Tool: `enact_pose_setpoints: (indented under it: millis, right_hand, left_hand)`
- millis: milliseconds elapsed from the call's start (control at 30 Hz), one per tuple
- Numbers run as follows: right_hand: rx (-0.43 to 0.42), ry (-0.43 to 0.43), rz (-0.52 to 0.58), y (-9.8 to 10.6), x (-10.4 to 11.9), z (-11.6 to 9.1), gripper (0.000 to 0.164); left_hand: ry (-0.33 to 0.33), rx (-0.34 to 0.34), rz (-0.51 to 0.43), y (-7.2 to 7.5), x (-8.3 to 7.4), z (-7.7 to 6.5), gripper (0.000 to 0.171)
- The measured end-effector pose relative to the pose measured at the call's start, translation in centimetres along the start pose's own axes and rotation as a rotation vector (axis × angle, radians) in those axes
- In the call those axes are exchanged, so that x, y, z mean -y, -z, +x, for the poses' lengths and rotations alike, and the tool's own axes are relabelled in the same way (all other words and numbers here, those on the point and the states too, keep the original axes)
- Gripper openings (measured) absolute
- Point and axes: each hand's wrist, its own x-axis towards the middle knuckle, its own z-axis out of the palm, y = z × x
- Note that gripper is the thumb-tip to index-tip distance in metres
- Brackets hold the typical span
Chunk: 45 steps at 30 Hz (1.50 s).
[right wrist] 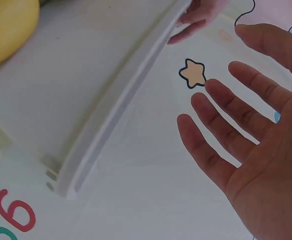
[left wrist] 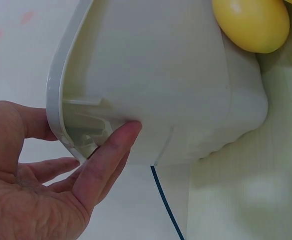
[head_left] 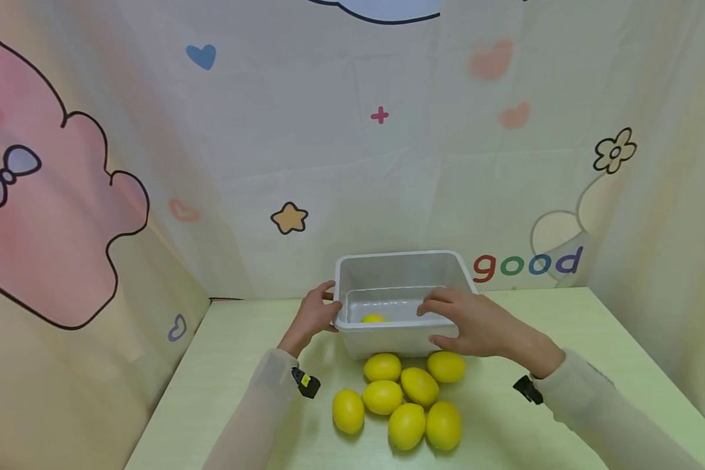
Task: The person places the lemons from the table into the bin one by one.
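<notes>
A white plastic bin stands on the table with one lemon visible inside, partly hidden by the front wall. My left hand grips the bin's left rim. The left wrist view shows its fingers about the rim's corner, with one fingertip on the outer wall. Over the right part of the bin's front edge is my right hand, its fingers spread and holding nothing. Several yellow lemons lie loosely grouped before the bin, the rearmost close to its front wall.
A pale wood-grain table carries everything. Behind it hangs a printed cloth with a star, hearts and the word "good", close to the bin's back. Black wrist devices sit at both sleeves.
</notes>
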Motion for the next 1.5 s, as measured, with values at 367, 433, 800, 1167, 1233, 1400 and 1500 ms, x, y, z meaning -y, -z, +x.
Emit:
enact_pose_setpoints:
  millis: [367,433,800,1167,1233,1400,1500]
  right_hand:
    - [0.081,0.037,0.013,-2.1,0.9,-2.7,0.037]
    - [0.103,0.044,0.023,-2.2,1.1,-3.1,0.038]
    - [0.132,0.112,0.062,-3.6,1.7,-5.5,0.037]
    - [0.199,0.179,0.167,-6.4,2.4,-6.9,0.036]
    - [0.206,0.196,0.174,-7.0,2.5,-7.0,0.036]
    - [0.219,0.213,0.167,-8.4,2.6,-7.1,0.037]
    - [0.213,0.221,0.149,-9.1,2.6,-7.2,0.037]
  left_hand:
    - [-0.012,0.008,-0.009,0.0,0.2,0.0,0.059]
    - [-0.012,0.008,-0.011,0.0,0.3,0.1,0.060]
    - [-0.012,0.006,-0.015,0.1,-0.1,0.0,0.060]
    - [-0.028,0.002,-0.003,0.0,-0.2,-0.2,0.059]
    - [-0.030,0.001,-0.002,0.0,-0.2,-0.2,0.060]
    - [-0.027,0.001,-0.001,0.0,-0.3,-0.2,0.059]
    - [-0.020,0.001,-0.002,0.0,-0.4,-0.3,0.059]
